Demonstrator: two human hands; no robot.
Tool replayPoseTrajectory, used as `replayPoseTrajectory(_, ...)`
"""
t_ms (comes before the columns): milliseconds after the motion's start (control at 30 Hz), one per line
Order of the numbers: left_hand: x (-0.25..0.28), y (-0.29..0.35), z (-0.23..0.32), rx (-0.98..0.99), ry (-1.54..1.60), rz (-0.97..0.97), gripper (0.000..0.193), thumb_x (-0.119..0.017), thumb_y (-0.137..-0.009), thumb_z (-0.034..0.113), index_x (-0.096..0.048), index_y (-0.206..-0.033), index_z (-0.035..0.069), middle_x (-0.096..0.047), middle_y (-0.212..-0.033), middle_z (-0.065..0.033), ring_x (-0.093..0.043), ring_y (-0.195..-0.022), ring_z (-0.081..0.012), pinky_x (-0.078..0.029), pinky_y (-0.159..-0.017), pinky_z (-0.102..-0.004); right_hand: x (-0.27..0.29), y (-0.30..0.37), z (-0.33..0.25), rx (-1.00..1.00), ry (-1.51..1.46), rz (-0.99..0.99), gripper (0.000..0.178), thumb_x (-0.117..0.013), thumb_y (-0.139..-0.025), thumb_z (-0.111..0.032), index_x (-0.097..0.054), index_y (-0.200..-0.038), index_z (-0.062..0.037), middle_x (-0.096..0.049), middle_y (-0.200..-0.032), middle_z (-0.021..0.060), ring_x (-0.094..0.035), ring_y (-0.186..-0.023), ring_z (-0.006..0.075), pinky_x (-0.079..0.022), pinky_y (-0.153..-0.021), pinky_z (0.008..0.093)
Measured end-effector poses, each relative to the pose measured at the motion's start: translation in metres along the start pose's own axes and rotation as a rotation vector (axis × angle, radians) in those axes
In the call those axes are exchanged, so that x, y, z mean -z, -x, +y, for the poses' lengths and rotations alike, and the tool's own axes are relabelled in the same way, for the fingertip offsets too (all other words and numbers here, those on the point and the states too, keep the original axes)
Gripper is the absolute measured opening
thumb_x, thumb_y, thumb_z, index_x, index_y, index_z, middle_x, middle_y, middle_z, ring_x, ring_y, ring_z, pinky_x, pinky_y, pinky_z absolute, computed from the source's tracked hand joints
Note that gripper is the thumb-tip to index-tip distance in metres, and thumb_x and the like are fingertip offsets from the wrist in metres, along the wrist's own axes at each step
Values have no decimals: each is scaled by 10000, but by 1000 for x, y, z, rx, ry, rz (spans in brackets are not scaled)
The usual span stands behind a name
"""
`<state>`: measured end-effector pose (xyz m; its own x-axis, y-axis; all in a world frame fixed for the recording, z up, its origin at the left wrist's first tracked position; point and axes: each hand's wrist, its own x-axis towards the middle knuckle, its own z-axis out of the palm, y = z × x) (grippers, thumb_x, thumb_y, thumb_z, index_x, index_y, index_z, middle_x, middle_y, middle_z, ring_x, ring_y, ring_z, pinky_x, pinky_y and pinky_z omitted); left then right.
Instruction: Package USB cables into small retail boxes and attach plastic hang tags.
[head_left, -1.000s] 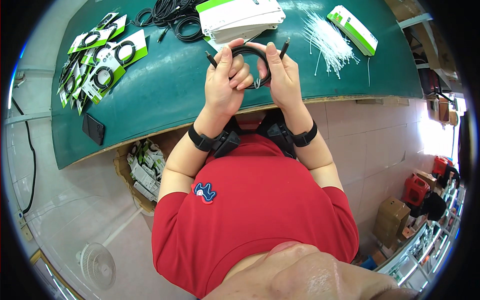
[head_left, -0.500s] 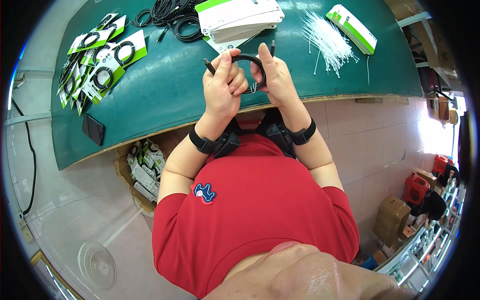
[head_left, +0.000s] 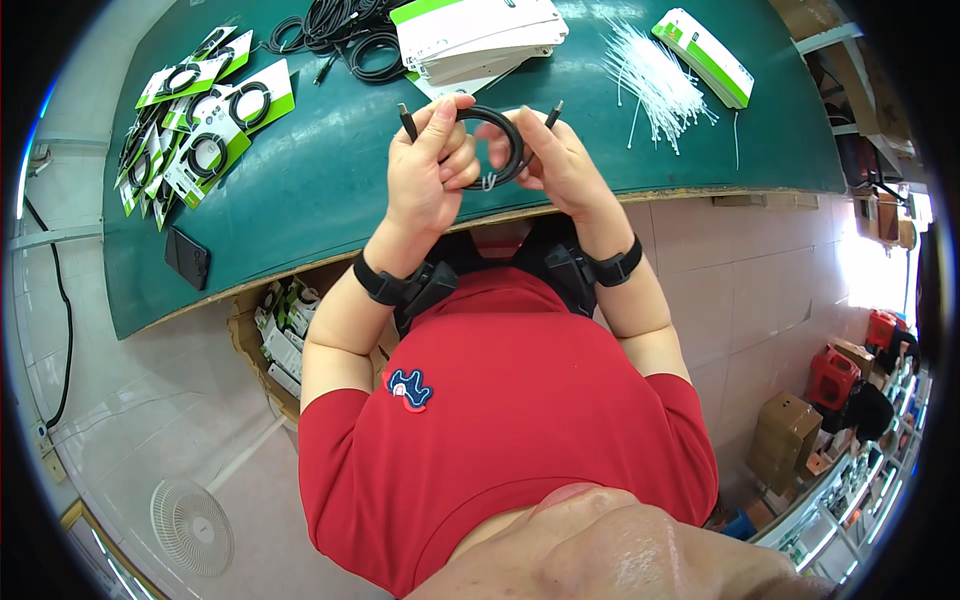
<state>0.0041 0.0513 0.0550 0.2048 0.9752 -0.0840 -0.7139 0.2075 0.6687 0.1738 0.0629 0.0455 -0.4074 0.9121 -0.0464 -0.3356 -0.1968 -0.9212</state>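
Note:
A coiled black cable (head_left: 514, 152) is held upright above the front edge of the green table. My left hand (head_left: 428, 165) grips the left side of the coil between thumb and curled fingers. One plug end sticks up by that thumb. At the coil's right side, my right hand (head_left: 562, 165) is closed on the cable, its fingertips partly blurred inside the loop. The other plug end rises past the right thumb. A pale twist tie (head_left: 489, 181) sits around the bottom of the coil.
On the green table (head_left: 330, 180) lie carded cables (head_left: 208, 152) at left and loose black cables (head_left: 375, 58) at the back. Also there are a stack of cards (head_left: 480, 40), white cable ties (head_left: 660, 95), more cards (head_left: 703, 60) and a phone (head_left: 187, 258). Below stands a filled carton (head_left: 245, 345).
My left hand has moved slightly left and the coil has turned. The right hand has shifted a little right and down, and its thumb has bent in from upright.

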Motion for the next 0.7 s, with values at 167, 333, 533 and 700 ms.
replayPoseTrajectory(167,11,-3,23,112,45,18,230,-464,-1016,169,-577,-1116,-4,-285,-612,65,-274,-480,-21,-235,-400,-175,24,10,-11,482,506,205,581,-729,-847,-284,-511,-1333,-54,-609,-1030,56,-524,-741,67,-431,-592,197)
replayPoseTrajectory(333,9,-3,33,300,-94,55,221,-483,-1007,165,-576,-1120,0,-290,-610,75,-270,-474,-12,-229,-405,-173,-4,31,-44,823,1366,-211,374,-717,-688,-88,-669,-1059,-70,-622,-1155,47,-616,-857,217,-533,-687,311)
replayPoseTrajectory(533,-3,-6,30,426,-322,49,224,-532,-987,183,-595,-1096,-2,-310,-604,89,-265,-472,-11,-216,-415,-178,-1,29,-22,934,1704,-364,250,-614,-719,-105,-650,-959,-43,-591,-952,14,-551,-700,127,-487,-571,253)
replayPoseTrajectory(700,0,-17,27,546,-488,15,218,-563,-973,193,-615,-1051,-3,-331,-594,91,-264,-472,-7,-203,-410,-184,-1,28,-9,932,1745,-381,140,-604,-737,-116,-613,-870,-73,-491,-799,3,-542,-687,113,-471,-555,250)
